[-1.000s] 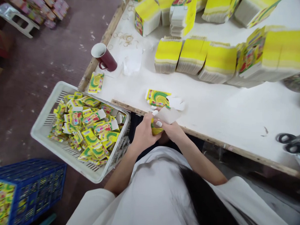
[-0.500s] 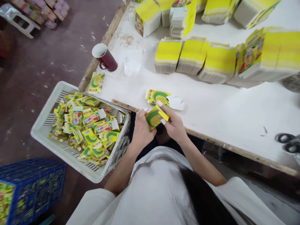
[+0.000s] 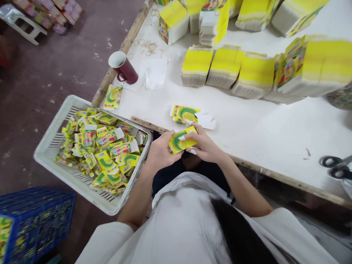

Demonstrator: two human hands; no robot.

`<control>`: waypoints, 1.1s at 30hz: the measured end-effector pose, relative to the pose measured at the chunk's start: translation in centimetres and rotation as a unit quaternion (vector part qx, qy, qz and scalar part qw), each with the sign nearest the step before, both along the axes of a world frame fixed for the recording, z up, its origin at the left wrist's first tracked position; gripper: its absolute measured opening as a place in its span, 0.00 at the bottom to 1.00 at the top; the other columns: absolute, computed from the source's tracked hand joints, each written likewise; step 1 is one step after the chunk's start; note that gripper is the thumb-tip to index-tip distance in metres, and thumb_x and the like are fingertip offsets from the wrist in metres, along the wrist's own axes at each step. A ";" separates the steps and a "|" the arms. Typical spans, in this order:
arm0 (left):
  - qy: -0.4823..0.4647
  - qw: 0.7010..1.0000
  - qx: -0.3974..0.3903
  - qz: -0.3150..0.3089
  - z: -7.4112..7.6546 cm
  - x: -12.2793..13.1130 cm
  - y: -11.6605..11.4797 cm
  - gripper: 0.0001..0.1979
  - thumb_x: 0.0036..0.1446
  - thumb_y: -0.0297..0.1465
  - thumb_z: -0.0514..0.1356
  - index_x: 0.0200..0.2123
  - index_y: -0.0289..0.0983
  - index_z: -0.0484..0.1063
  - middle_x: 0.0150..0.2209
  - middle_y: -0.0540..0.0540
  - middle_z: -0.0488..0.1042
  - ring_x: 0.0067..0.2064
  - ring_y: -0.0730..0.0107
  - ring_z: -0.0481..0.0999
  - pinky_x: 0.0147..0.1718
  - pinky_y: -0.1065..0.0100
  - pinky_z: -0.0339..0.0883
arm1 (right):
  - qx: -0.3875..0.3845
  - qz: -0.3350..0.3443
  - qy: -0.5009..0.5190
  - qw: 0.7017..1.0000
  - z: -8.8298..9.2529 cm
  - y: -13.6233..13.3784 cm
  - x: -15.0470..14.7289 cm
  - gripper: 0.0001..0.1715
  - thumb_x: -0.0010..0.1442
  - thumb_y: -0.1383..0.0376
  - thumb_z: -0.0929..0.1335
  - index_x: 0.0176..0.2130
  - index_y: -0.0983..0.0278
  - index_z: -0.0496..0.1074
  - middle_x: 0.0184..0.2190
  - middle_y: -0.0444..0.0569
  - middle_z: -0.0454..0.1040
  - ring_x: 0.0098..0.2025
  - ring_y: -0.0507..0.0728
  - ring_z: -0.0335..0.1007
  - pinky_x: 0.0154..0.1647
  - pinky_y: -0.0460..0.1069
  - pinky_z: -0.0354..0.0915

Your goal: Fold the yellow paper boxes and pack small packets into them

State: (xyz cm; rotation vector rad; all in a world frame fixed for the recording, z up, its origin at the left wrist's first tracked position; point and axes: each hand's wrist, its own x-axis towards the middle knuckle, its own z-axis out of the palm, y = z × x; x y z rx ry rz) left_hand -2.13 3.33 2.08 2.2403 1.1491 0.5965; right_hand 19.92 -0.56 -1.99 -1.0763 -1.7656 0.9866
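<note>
Between my two hands is a small yellow-and-green carton (image 3: 177, 141), held just over the table's front edge. My left hand (image 3: 160, 150) grips its left end, thumb and fingers closed round it. At the other end my right hand (image 3: 206, 144) is closed on it, with fingers lying across its printed face. Just beyond my fingers a flattened carton (image 3: 185, 114) lies on the white table (image 3: 257, 131), its white flap pointing right. To my left stands a white basket (image 3: 73, 187) holding many similar small cartons.
Stacks of flat yellow cartons (image 3: 197, 61) stand along the table's back. A maroon mug (image 3: 127, 70), another carton (image 3: 113, 97) and rubber bands (image 3: 150, 47) are at the left side. Black-handled scissors (image 3: 340, 168) lie at right. A blue crate (image 3: 43, 219) is on the floor.
The carton in my hands has turned so its printed face shows more fully. My right fingers have moved from its end onto its face.
</note>
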 end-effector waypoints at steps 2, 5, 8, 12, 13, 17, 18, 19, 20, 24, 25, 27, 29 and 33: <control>0.005 1.000 0.017 0.002 0.2 0.3 0.1 0.29 0.47 0.32 0.69 0.53 0.34 0.69 0.50 0.39 0.78 0.50 0.57 0.79 0.50 0.61 0.73 | -0.012 -0.030 0.005 0.999 0.1 -0.2 -0.7 0.30 0.64 0.52 0.68 0.59 0.61 0.63 0.64 0.63 0.57 0.71 0.67 0.48 0.68 0.65 0.52; 0.006 1.000 0.017 -0.005 0.2 0.3 0.3 0.30 0.46 0.32 0.69 0.53 0.34 0.68 0.50 0.39 0.78 0.50 0.57 0.79 0.50 0.62 0.73 | -0.032 -0.043 0.008 0.999 -0.1 -0.5 -1.2 0.28 0.65 0.53 0.66 0.59 0.61 0.59 0.64 0.63 0.58 0.72 0.66 0.48 0.69 0.65 0.51; 0.015 1.000 0.004 0.003 -0.2 0.2 0.2 0.30 0.46 0.33 0.69 0.53 0.34 0.68 0.50 0.39 0.78 0.50 0.56 0.79 0.50 0.61 0.73 | -0.026 -0.040 -0.018 0.999 -0.4 -0.4 -1.3 0.17 0.66 0.55 0.65 0.51 0.60 0.65 0.61 0.63 0.62 0.69 0.68 0.54 0.66 0.66 0.55; -0.024 0.998 -0.043 0.040 -1.1 0.3 -0.8 0.30 0.47 0.36 0.70 0.53 0.35 0.69 0.49 0.40 0.78 0.48 0.56 0.79 0.50 0.59 0.73 | -0.008 -0.044 -0.014 0.999 -0.4 -0.1 -1.7 0.24 0.63 0.57 0.68 0.55 0.61 0.62 0.61 0.64 0.62 0.67 0.67 0.58 0.64 0.66 0.59; -0.068 0.994 -0.059 0.064 -1.4 0.1 -1.0 0.30 0.47 0.38 0.71 0.53 0.36 0.69 0.48 0.40 0.78 0.48 0.57 0.79 0.49 0.60 0.73 | -0.008 -0.055 0.001 0.998 -0.3 0.1 -1.7 0.31 0.62 0.55 0.69 0.59 0.61 0.59 0.62 0.64 0.61 0.65 0.67 0.60 0.63 0.64 0.60; -0.386 0.888 -0.044 0.246 -1.8 -2.8 -0.5 0.29 0.52 0.52 0.65 0.50 0.42 0.67 0.47 0.45 0.76 0.40 0.66 0.79 0.39 0.67 0.73 | -0.035 -0.192 -0.034 0.980 -0.4 1.8 -1.2 0.29 0.61 0.56 0.70 0.58 0.61 0.62 0.56 0.59 0.68 0.57 0.65 0.66 0.56 0.60 0.67; -0.463 0.836 -0.032 0.293 -1.8 -3.9 0.0 0.28 0.55 0.58 0.59 0.48 0.43 0.67 0.49 0.45 0.75 0.39 0.68 0.78 0.37 0.67 0.73 | -0.046 -0.240 -0.081 0.966 -0.5 2.4 -1.0 0.23 0.61 0.59 0.69 0.55 0.61 0.66 0.53 0.58 0.69 0.56 0.65 0.66 0.55 0.60 0.67; -0.521 0.785 -0.032 0.333 -1.8 -4.9 0.5 0.30 0.57 0.61 0.51 0.46 0.43 0.67 0.51 0.45 0.73 0.41 0.68 0.78 0.38 0.67 0.73 | -0.061 -0.281 -0.132 0.949 -0.7 2.9 -0.8 0.19 0.61 0.62 0.69 0.51 0.62 0.68 0.51 0.58 0.70 0.54 0.66 0.66 0.55 0.61 0.65; -0.559 0.743 -0.046 0.364 -1.8 -5.9 1.0 0.31 0.57 0.63 0.47 0.44 0.43 0.66 0.54 0.44 0.72 0.43 0.67 0.78 0.41 0.65 0.73 | -0.079 -0.311 -0.179 0.930 -1.0 3.4 -0.6 0.16 0.59 0.65 0.70 0.48 0.64 0.70 0.50 0.60 0.69 0.54 0.67 0.65 0.55 0.63 0.64; -0.578 0.688 -0.139 0.416 -2.4 -6.7 1.5 0.28 0.58 0.61 0.50 0.43 0.44 0.64 0.60 0.43 0.69 0.44 0.67 0.78 0.41 0.64 0.73 | -0.119 -0.346 -0.250 0.897 -2.0 4.7 -0.4 0.11 0.57 0.68 0.71 0.42 0.68 0.71 0.47 0.64 0.69 0.52 0.68 0.61 0.54 0.65 0.59; -0.565 0.697 -0.169 0.408 -2.6 -6.2 1.2 0.26 0.58 0.59 0.53 0.44 0.44 0.63 0.59 0.42 0.69 0.44 0.68 0.78 0.40 0.65 0.73 | -0.114 -0.346 -0.246 0.898 -2.1 4.8 -0.6 0.10 0.57 0.68 0.71 0.40 0.68 0.71 0.46 0.63 0.69 0.51 0.68 0.60 0.54 0.64 0.59; -0.546 0.706 -0.229 0.390 -3.1 -4.8 0.6 0.23 0.56 0.54 0.59 0.44 0.43 0.64 0.55 0.43 0.74 0.41 0.70 0.78 0.37 0.68 0.73 | -0.100 -0.351 -0.241 0.899 -2.1 4.8 -0.9 0.08 0.57 0.69 0.71 0.38 0.66 0.69 0.43 0.61 0.70 0.49 0.66 0.61 0.53 0.61 0.59; -0.545 0.709 -0.261 0.364 -3.5 -3.1 0.1 0.22 0.55 0.50 0.63 0.42 0.42 0.66 0.48 0.43 0.77 0.38 0.71 0.79 0.35 0.69 0.73 | -0.076 -0.353 -0.237 0.902 -1.8 4.7 -1.4 0.10 0.55 0.71 0.70 0.37 0.64 0.67 0.39 0.58 0.71 0.45 0.65 0.64 0.50 0.60 0.61; -0.583 0.680 -0.304 0.325 -3.9 -0.1 0.5 0.25 0.49 0.48 0.69 0.43 0.39 0.70 0.39 0.45 0.80 0.33 0.68 0.79 0.31 0.69 0.73 | -0.016 -0.351 -0.228 0.908 -1.8 4.7 -1.9 0.14 0.49 0.75 0.68 0.36 0.61 0.65 0.32 0.52 0.73 0.37 0.63 0.67 0.41 0.57 0.65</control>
